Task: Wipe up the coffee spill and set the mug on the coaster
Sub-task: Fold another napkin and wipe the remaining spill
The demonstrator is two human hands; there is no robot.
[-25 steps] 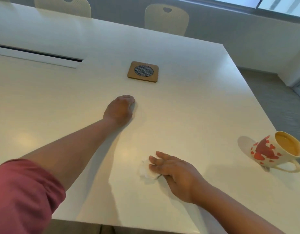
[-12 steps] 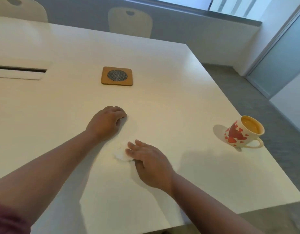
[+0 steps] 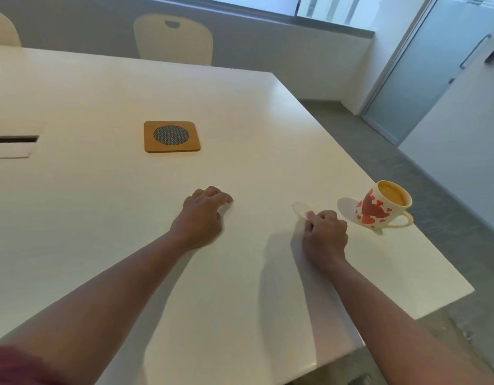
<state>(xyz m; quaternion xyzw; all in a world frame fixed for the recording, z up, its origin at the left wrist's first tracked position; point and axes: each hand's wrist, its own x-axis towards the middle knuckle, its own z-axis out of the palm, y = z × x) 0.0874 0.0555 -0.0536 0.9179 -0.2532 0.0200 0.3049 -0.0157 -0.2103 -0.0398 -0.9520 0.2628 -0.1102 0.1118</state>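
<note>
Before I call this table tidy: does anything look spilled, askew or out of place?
No spill shows on the table. The mug, full of coffee, stands near the right edge, far from the coaster, which is bare. The right hand holds a crumpled tissue beside the mug.

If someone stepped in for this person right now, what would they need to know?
Left hand: curled, resting on the white table, holding nothing.
Right hand: gripping a crumpled white tissue.
Heart-patterned ceramic mug: full of coffee, near the table's right edge.
Square wooden coaster: bare, farther back.
Done: no spill visible.
Left: set mug on coaster.
</note>
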